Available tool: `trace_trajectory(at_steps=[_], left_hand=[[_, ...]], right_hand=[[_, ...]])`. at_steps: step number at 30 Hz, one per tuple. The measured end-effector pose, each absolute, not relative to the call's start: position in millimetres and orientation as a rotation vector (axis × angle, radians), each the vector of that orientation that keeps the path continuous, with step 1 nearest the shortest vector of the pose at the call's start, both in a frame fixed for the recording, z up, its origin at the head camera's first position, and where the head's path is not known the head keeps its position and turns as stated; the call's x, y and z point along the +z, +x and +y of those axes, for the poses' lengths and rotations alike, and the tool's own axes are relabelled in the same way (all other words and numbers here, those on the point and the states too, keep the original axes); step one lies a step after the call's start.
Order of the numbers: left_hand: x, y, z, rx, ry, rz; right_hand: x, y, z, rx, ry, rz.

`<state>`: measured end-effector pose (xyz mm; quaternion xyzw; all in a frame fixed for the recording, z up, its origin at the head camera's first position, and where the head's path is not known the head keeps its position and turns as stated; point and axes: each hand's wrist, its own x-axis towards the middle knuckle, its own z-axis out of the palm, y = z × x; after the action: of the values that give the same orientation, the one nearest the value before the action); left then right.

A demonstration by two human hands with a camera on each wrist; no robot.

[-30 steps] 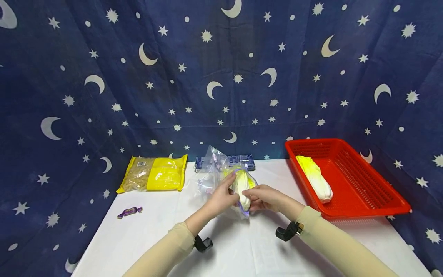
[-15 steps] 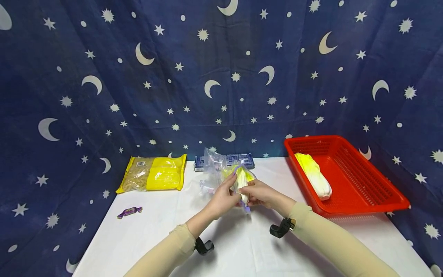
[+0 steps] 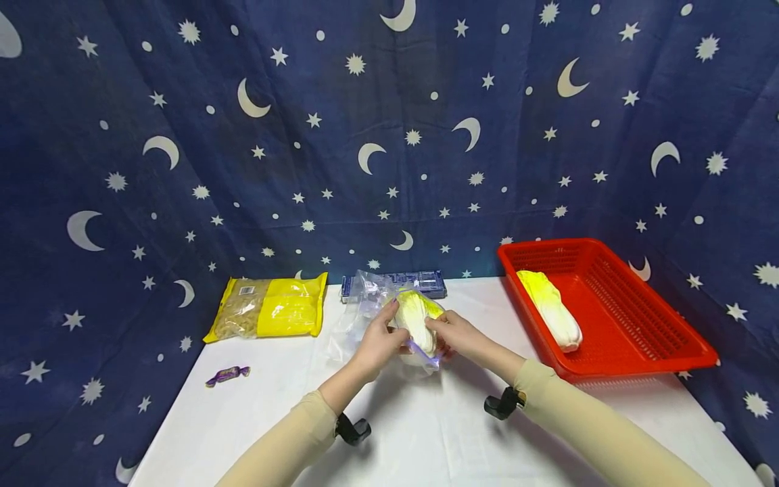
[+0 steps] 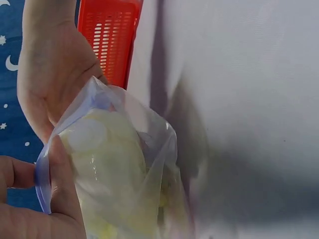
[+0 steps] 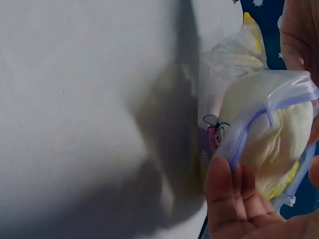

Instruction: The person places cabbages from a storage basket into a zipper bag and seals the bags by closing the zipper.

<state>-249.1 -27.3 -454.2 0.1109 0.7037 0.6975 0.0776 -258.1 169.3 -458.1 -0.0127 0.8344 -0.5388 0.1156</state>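
A pale napa cabbage point(image 3: 416, 321) with yellow leaf tips lies partly inside a clear zip bag point(image 3: 365, 301) with a purple zip strip, held above the white table. My left hand point(image 3: 380, 345) pinches the bag's mouth; in the left wrist view, the zip edge point(image 4: 44, 179) runs between its thumb and fingers. My right hand point(image 3: 462, 336) grips the cabbage from the right, thumb on its front. The right wrist view shows that hand's fingers point(image 5: 222, 186) against the outside of the bag. A cartoon print point(image 5: 218, 133) shows on the plastic.
A red basket point(image 3: 633, 368) at the right holds a second napa cabbage point(image 3: 550, 311). Behind the bag lies a flat blue box point(image 3: 429, 283). A yellow pasta bag point(image 3: 292, 308) and a purple wrapped candy point(image 3: 228, 376) lie at the left. A starry curtain backs the table.
The cabbage and the bag's mouth have tilted, so that more of the cabbage's front faces me. Both hands stay on them, the left shifting slightly left.
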Motion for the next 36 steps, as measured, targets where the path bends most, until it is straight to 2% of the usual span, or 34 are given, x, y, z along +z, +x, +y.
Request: trace_trajectory(at_steps=[12, 17, 21, 27, 31, 36], left_hand=[[-436.3, -250.1, -29.3, 2.110, 0.216, 2.005], [-433.8, -250.2, -29.0, 2.123, 0.191, 1.976], [-437.1, -250.7, -29.0, 2.121, 0.193, 1.966], [-443.6, -250.5, -28.7, 2.103, 0.237, 1.984], [-444.1, -248.0, -28.9, 2.092, 0.247, 2.006], [-444.5, -247.5, -28.8, 2.068, 0.265, 2.036]], right_hand=[[-421.2, -251.7, 190.6, -1.762, -0.460, 2.521], [-413.4, -253.9, 197.5, -1.845, -0.522, 2.453], [-417.0, -257.2, 201.4, -1.889, -0.473, 2.404], [-426.2, -259.8, 212.1, -1.816, -0.171, 2.584], [-442.6, -256.7, 216.6, -1.739, 0.004, 2.605], [-465.4, -250.3, 212.2, -1.866, 0.097, 2.434]])
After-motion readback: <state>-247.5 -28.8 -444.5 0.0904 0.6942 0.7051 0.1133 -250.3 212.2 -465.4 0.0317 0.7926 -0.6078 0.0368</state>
